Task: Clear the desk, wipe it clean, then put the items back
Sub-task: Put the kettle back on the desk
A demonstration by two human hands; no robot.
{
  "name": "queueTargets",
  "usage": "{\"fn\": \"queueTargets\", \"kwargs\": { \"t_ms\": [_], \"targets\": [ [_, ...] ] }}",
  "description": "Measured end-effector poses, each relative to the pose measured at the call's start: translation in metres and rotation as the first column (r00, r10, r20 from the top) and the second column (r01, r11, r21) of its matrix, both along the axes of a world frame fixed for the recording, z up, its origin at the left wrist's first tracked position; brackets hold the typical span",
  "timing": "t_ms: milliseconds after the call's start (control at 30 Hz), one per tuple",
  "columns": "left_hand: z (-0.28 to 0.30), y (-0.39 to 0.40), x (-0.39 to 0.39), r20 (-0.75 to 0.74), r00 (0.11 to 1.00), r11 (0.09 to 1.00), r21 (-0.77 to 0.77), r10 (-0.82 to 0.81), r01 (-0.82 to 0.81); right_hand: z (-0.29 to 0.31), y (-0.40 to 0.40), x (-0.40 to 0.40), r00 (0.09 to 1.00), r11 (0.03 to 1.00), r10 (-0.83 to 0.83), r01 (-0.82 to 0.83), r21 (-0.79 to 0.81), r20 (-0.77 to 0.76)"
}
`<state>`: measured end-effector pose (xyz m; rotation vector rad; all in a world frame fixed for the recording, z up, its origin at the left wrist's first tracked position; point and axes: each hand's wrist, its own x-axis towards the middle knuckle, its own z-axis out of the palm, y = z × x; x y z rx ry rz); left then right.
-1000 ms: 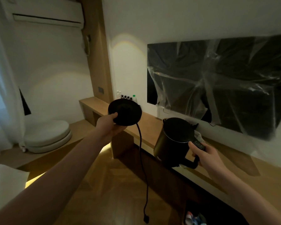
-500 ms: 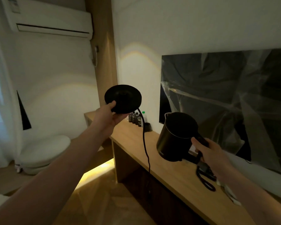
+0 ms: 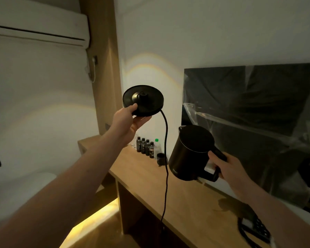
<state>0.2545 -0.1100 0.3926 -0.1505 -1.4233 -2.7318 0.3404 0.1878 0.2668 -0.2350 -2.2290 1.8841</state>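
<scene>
Right now I see the kettle (image 3: pixel 191 153) held in the air above the desk (image 3: pixel 145 178), tilted a little, its spout toward the wall and its lid closed. The right hand (image 3: pixel 229 169) grips its handle, fingers curled round it from the right side, thumb on top near the lid. Up and to the left, the base (image 3: pixel 143 100) is also off the desk, raised in front of the wall and tipped so I see its top face with the centre connector. The left hand (image 3: pixel 129 119) pinches its near rim, thumb on top, fingers spread flat underneath. From the base's right edge the cord (image 3: pixel 166 158) hangs down, passing in front of the desk's front edge; its lower end I lose in the dark.

On the desk, by the wall, stands a row of small dark bottles (image 3: pixel 145 146), with a clear bottle with a green cap (image 3: pixel 157 145) just beside them and a small dark cup (image 3: pixel 161 157) in front. At the desk's near right end lies a black phone (image 3: pixel 258 228) with a coiled lead. Above the desk a screen (image 3: pixel 258 122) on the wall is wrapped in clear plastic. An air conditioner (image 3: pixel 38 27) hangs high on the left wall.
</scene>
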Motion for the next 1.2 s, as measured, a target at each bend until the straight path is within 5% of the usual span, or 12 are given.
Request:
{"fn": "queueTargets", "kwargs": {
  "t_ms": [300, 600, 867, 1200],
  "targets": [
    [0.033, 0.015, -0.14, -0.098, 0.968, 0.972, 0.02, -0.229, 0.232, 0.032, -0.025, -0.096, 0.984, 0.984, -0.179, 0.178, -0.026, -0.017],
    [0.046, 0.029, -0.246, -0.151, 0.949, 0.955, 0.066, -0.278, 0.29, 0.033, -0.008, -0.164, 0.954, 0.954, -0.299, 0.299, 0.024, -0.026],
    [-0.066, 0.016, -0.338, 0.061, 0.945, 0.927, -0.185, -0.322, 0.328, -0.017, 0.005, -0.225, 0.951, 0.951, -0.309, 0.31, 0.022, -0.029],
    [-0.26, -0.049, -0.438, 0.432, 0.899, 0.888, -0.382, -0.075, 0.257, -0.093, -0.014, -0.3, 0.975, 0.975, -0.218, 0.217, 0.044, 0.033]
  ]
}}
